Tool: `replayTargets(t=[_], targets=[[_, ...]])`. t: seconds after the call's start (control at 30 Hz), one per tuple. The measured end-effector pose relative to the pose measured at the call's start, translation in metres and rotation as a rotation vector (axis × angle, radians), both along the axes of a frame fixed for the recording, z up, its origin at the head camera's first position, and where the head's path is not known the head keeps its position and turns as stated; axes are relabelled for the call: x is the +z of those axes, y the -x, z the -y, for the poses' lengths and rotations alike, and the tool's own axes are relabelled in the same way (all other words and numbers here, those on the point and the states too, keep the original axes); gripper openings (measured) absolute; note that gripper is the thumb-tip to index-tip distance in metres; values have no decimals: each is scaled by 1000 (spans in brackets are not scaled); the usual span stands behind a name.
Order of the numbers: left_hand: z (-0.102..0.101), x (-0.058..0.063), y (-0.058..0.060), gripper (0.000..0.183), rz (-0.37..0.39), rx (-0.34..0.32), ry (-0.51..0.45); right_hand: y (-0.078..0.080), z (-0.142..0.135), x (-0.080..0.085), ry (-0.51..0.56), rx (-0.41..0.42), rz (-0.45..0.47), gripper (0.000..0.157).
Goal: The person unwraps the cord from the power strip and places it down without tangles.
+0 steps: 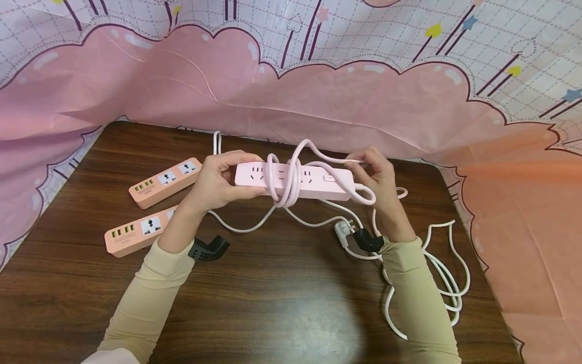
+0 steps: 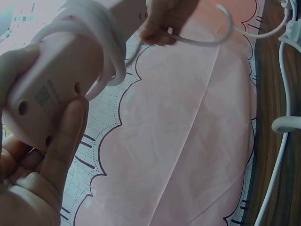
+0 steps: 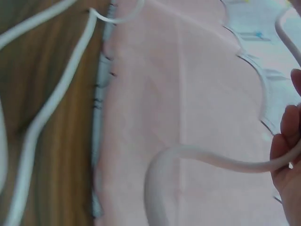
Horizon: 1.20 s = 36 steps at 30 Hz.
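Note:
A pink power strip (image 1: 327,184) is held up above the table, its sockets facing the head camera. My left hand (image 1: 218,184) grips its left end, fingers above and thumb below. In the left wrist view the underside of the power strip (image 2: 61,84) shows screw holes and a small printed code. The pink cord (image 1: 295,179) is wound around the strip's middle in several loops. At the strip's right side my right hand (image 1: 379,177) pinches the cord, which in the right wrist view (image 3: 221,161) runs out from between the fingers.
Two orange power strips (image 1: 165,182) (image 1: 129,239) lie on the left of the dark wooden table (image 1: 254,303). A white plug (image 1: 342,231) and white cables (image 1: 447,275) lie to the right. A pink patterned curtain (image 1: 318,111) hangs behind the table.

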<state>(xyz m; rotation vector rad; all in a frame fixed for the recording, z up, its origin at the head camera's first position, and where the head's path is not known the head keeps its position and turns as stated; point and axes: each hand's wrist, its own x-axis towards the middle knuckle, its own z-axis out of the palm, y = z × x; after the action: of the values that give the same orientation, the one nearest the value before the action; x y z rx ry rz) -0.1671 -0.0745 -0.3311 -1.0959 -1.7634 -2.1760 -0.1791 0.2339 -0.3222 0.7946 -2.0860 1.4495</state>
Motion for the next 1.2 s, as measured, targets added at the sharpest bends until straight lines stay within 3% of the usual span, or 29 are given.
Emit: replayTargets(t=[0.13, 0.2, 0.3, 0.4, 0.5, 0.6, 0.7, 0.77, 0.83, 0.97, 1.07, 1.2], targets=[[0, 0, 1, 46, -19, 3, 42, -5, -15, 16, 57, -45, -8, 8], [1, -1, 3, 47, -35, 30, 65, -13, -19, 25, 92, -22, -16, 8], [2, -3, 5, 47, -56, 104, 95, -27, -24, 38, 130, 58, -24, 5], [3, -5, 7, 47, -58, 189, 106, -41, -26, 45, 140, 202, -16, 8], [4, -6, 9, 46, -48, 256, 94, -49, -29, 45, 48, 351, -6, 8], [4, -7, 10, 44, -50, 309, 75, -51, -33, 40, -142, 471, 57, 17], [4, -6, 10, 42, -62, 345, 58, -50, -34, 32, -378, 458, 153, 30], [5, -5, 9, 41, -53, 345, 36, -47, -34, 23, -525, 375, 234, 28], [6, -4, 8, 41, -39, 327, 11, -42, -32, 13, -664, 232, 287, 18], [8, -2, 6, 43, -4, 244, -26, -29, -32, -3, -785, -86, 361, 9], [8, -3, 6, 43, 8, 166, -16, -20, -36, -7, -696, -326, 344, 13], [10, -5, 5, 43, 13, 113, 15, -13, -45, 3, -407, -596, 280, 18]])
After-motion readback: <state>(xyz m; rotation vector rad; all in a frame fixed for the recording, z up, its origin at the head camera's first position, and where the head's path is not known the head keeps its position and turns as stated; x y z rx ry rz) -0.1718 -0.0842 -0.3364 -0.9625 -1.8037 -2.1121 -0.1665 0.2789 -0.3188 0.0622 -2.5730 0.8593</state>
